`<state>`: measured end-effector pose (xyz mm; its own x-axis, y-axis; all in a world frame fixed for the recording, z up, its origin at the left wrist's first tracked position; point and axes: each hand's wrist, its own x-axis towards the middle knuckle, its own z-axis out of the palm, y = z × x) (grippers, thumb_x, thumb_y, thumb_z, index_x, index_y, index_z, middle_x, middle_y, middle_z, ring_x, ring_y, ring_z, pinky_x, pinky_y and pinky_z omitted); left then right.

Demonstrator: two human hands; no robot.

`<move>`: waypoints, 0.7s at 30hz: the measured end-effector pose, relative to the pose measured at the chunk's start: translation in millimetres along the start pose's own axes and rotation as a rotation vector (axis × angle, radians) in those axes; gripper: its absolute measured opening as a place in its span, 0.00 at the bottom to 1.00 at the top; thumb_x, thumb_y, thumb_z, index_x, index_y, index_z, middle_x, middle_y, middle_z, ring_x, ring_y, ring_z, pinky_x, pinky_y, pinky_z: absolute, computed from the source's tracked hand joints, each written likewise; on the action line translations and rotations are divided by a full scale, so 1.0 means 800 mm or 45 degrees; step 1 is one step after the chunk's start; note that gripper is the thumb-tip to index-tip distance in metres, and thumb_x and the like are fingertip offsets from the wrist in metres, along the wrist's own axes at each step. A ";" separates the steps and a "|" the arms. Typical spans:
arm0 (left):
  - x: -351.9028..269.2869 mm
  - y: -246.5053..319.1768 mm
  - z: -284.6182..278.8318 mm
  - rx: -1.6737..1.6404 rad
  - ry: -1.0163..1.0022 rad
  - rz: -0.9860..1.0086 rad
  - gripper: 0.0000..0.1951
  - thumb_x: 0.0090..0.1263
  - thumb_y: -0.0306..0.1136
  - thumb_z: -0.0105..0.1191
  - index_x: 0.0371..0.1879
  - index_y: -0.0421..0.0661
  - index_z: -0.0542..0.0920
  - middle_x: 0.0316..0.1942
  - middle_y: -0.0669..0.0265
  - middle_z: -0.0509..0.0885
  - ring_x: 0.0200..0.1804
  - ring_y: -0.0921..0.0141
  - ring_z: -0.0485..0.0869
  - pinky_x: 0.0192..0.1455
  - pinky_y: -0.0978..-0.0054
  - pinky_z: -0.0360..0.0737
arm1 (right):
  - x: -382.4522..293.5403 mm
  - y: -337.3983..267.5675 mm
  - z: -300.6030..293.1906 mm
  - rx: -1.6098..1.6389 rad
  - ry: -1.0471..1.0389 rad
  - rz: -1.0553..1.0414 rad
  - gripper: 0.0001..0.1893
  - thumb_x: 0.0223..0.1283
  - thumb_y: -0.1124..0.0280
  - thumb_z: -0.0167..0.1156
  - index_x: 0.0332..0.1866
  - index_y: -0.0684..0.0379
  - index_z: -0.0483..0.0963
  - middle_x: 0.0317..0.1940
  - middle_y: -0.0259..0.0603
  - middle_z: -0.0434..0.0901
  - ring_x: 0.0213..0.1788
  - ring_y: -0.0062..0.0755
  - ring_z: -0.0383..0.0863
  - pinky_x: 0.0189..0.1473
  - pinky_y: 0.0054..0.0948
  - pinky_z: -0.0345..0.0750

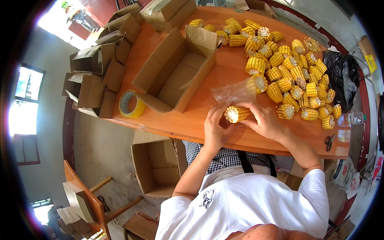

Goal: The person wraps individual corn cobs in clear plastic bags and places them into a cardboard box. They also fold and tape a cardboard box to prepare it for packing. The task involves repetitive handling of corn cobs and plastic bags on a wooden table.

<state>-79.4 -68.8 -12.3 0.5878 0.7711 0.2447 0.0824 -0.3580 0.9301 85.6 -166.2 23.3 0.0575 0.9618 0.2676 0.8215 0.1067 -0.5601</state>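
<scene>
A cut piece of corn cob (235,114) lies between my two hands above the near side of the orange table. My right hand (261,118) grips its right end. My left hand (216,124) is curved around its left side, with the thumb low; whether it presses on the cob is hard to tell. A clear plastic bag (234,91) lies just beyond my fingers, its far end against another corn piece (257,83). A large pile of cut corn pieces (283,70) spreads over the table's right half.
An empty-looking open cardboard box (180,75) stands left of centre. A roll of yellow tape (131,103) is near the left edge, beside several folded-open boxes (91,90). Black scissors (329,142), a black plastic bag (340,79) and a plastic bottle (355,118) are at right. Another box (159,168) stands below the table edge.
</scene>
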 end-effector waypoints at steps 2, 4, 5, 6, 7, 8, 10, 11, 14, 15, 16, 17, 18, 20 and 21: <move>0.002 0.003 -0.004 -0.040 -0.063 -0.123 0.28 0.50 0.21 0.63 0.56 0.41 0.80 0.51 0.58 0.80 0.49 0.65 0.83 0.46 0.75 0.81 | -0.002 0.002 -0.003 -0.033 -0.032 0.019 0.25 0.56 0.72 0.67 0.60 0.59 0.69 0.52 0.43 0.81 0.47 0.48 0.84 0.46 0.37 0.83; 0.004 -0.005 -0.003 -0.027 -0.041 -0.027 0.30 0.50 0.19 0.63 0.58 0.41 0.79 0.52 0.59 0.79 0.39 0.70 0.81 0.40 0.77 0.80 | -0.003 0.005 -0.001 -0.071 -0.019 -0.001 0.25 0.56 0.72 0.67 0.60 0.58 0.70 0.52 0.42 0.81 0.46 0.48 0.84 0.45 0.38 0.83; 0.004 -0.008 -0.003 -0.021 -0.030 0.021 0.30 0.49 0.18 0.63 0.58 0.42 0.79 0.53 0.59 0.79 0.34 0.73 0.80 0.37 0.78 0.80 | -0.002 0.006 -0.002 -0.080 -0.008 -0.017 0.25 0.56 0.71 0.66 0.60 0.56 0.70 0.52 0.41 0.81 0.44 0.47 0.85 0.42 0.38 0.83; 0.005 -0.004 -0.004 0.021 -0.043 0.029 0.31 0.49 0.17 0.62 0.58 0.42 0.79 0.53 0.59 0.78 0.36 0.72 0.80 0.37 0.77 0.80 | -0.001 0.006 -0.002 -0.088 0.004 -0.028 0.25 0.56 0.70 0.66 0.61 0.54 0.69 0.53 0.41 0.80 0.42 0.46 0.85 0.39 0.38 0.83; 0.006 0.004 -0.007 0.062 -0.056 0.037 0.31 0.49 0.16 0.62 0.59 0.42 0.79 0.54 0.59 0.78 0.38 0.71 0.80 0.37 0.77 0.80 | -0.001 0.007 -0.002 -0.097 0.015 -0.039 0.25 0.56 0.69 0.65 0.61 0.52 0.69 0.53 0.40 0.80 0.40 0.44 0.85 0.37 0.38 0.84; 0.007 0.008 -0.008 0.103 -0.070 0.046 0.31 0.49 0.15 0.61 0.59 0.43 0.79 0.54 0.59 0.77 0.40 0.69 0.80 0.37 0.76 0.80 | -0.001 0.007 -0.001 -0.121 -0.001 -0.014 0.25 0.56 0.69 0.65 0.61 0.52 0.70 0.53 0.40 0.80 0.40 0.44 0.85 0.37 0.38 0.84; 0.002 0.007 -0.007 0.246 -0.055 0.135 0.31 0.50 0.13 0.58 0.59 0.43 0.79 0.55 0.59 0.76 0.45 0.66 0.78 0.37 0.75 0.82 | 0.001 0.007 0.000 -0.169 -0.035 0.025 0.25 0.56 0.69 0.65 0.61 0.52 0.70 0.53 0.41 0.80 0.41 0.44 0.85 0.36 0.38 0.84; 0.000 0.007 -0.006 0.317 -0.048 0.180 0.31 0.50 0.12 0.57 0.59 0.44 0.79 0.55 0.59 0.76 0.47 0.65 0.78 0.37 0.75 0.82 | 0.002 0.005 0.000 -0.149 -0.048 0.037 0.26 0.56 0.69 0.66 0.61 0.53 0.70 0.53 0.41 0.80 0.42 0.45 0.85 0.39 0.38 0.83; -0.002 0.021 -0.006 0.307 -0.080 0.193 0.31 0.51 0.11 0.55 0.58 0.44 0.79 0.54 0.59 0.76 0.51 0.62 0.75 0.38 0.76 0.84 | 0.003 0.001 -0.005 -0.077 -0.073 0.091 0.28 0.56 0.67 0.67 0.63 0.54 0.69 0.54 0.43 0.80 0.46 0.48 0.84 0.45 0.39 0.83; -0.004 0.022 -0.007 0.276 -0.053 0.163 0.30 0.52 0.11 0.56 0.58 0.45 0.80 0.54 0.59 0.76 0.48 0.65 0.76 0.37 0.76 0.83 | 0.003 0.003 -0.009 -0.038 -0.070 0.110 0.29 0.55 0.67 0.68 0.64 0.54 0.69 0.55 0.43 0.80 0.47 0.48 0.84 0.46 0.39 0.83; -0.005 0.021 -0.008 0.244 -0.026 0.132 0.30 0.52 0.12 0.56 0.58 0.46 0.80 0.53 0.60 0.76 0.45 0.68 0.77 0.36 0.77 0.82 | 0.003 0.005 -0.012 0.001 -0.068 0.127 0.31 0.55 0.66 0.69 0.65 0.54 0.68 0.55 0.44 0.80 0.48 0.47 0.84 0.47 0.39 0.83; -0.006 0.021 -0.009 0.213 0.002 0.102 0.29 0.53 0.13 0.57 0.58 0.47 0.81 0.52 0.60 0.77 0.41 0.71 0.78 0.36 0.78 0.81 | 0.001 0.006 -0.013 -0.018 -0.026 0.115 0.32 0.54 0.65 0.70 0.66 0.53 0.67 0.53 0.44 0.80 0.46 0.47 0.84 0.46 0.39 0.83; -0.006 0.022 -0.009 0.202 0.039 0.085 0.28 0.54 0.13 0.57 0.58 0.46 0.80 0.52 0.60 0.77 0.40 0.71 0.78 0.36 0.78 0.81 | -0.002 0.009 -0.014 -0.032 0.019 0.102 0.34 0.53 0.64 0.70 0.67 0.52 0.67 0.51 0.45 0.81 0.45 0.47 0.85 0.44 0.39 0.82; -0.005 0.023 -0.010 0.180 0.115 0.053 0.27 0.54 0.13 0.58 0.57 0.44 0.79 0.50 0.60 0.77 0.39 0.71 0.79 0.35 0.78 0.81 | -0.004 0.009 -0.021 -0.022 -0.051 0.171 0.36 0.54 0.64 0.71 0.69 0.53 0.65 0.59 0.46 0.78 0.54 0.49 0.82 0.52 0.39 0.82; -0.006 0.020 -0.010 0.186 0.138 0.017 0.26 0.55 0.14 0.58 0.56 0.43 0.78 0.48 0.61 0.77 0.37 0.71 0.79 0.34 0.78 0.82 | -0.005 0.009 -0.022 -0.019 -0.057 0.170 0.37 0.53 0.64 0.72 0.69 0.53 0.64 0.59 0.46 0.78 0.55 0.49 0.82 0.52 0.39 0.82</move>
<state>-87.3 -73.8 3.9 0.5000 0.8153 0.2920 0.1957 -0.4348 0.8790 100.9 -174.0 32.0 0.1416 0.9776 0.1559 0.8168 -0.0263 -0.5763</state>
